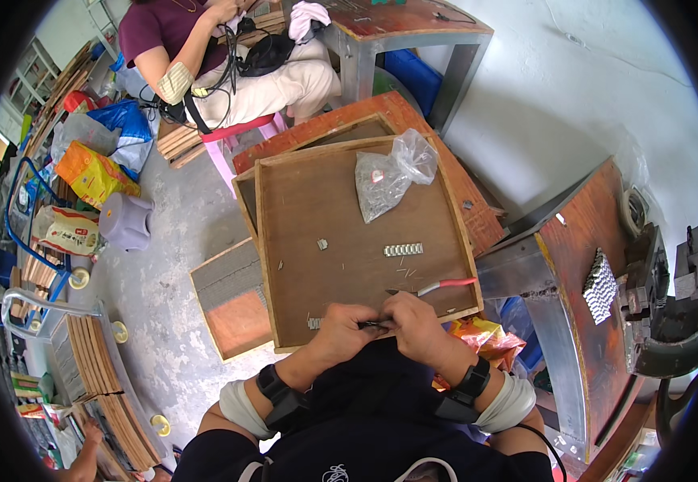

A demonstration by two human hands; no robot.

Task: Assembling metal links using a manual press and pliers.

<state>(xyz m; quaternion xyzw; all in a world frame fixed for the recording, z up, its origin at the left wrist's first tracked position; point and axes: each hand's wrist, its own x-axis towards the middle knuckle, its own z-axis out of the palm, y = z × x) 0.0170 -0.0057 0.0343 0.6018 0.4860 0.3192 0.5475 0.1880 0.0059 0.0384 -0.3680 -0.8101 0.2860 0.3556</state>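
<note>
Close to my body, my left hand (pixel 341 331) and my right hand (pixel 415 328) meet over the near edge of a shallow wooden tray (pixel 301 201). Fingers of both are closed on a small dark piece (pixel 371 324), mostly hidden, its kind unclear. A red-handled tool (pixel 447 283) lies just beyond my right hand, its other end partly covered. Farther in sits a short strip of metal links (pixel 403 250), with several thin pins (pixel 405 274) near it. More small metal links (pixel 314 324) lie left of my left hand. A knotted clear plastic bag (pixel 383 186) rests at the tray's far right.
The tray stands on a reddish wooden table (pixel 465 205). At right is a metal-framed bench (pixel 582 273) with a vise-like machine (pixel 662 313). Another person (pixel 244 72) sits beyond the tray. Bags (pixel 92 173), a grey stool (pixel 126 221) and stacked wooden trays (pixel 100 361) stand left.
</note>
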